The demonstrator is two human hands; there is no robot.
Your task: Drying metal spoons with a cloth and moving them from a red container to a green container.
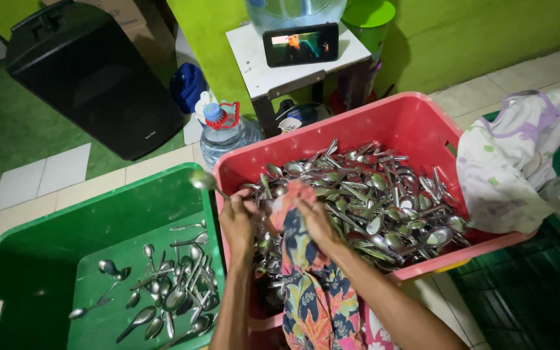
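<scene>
Over the red crate [416, 120] heaped with spoons, the left hand [238, 220] pinches one spoon [203, 181] by its handle while the right hand [315, 217], closed on a floral cloth [293, 198], would do best rubbing firmly along the handle.

Steel spoon [203, 181], bowl raised, half-wrapped in floral cloth [299, 240].

Only 1 view is given, from a camera worn on the person's head. It looks steeply down and forward over the forearms, close to the left hand [238, 220] and right hand [315, 220]. The red crate [416, 123] fills the centre, the green crate [40, 259] the lower left, and the tiled floor [66, 172] and green wall [461, 32] lie farther off at top.
</scene>
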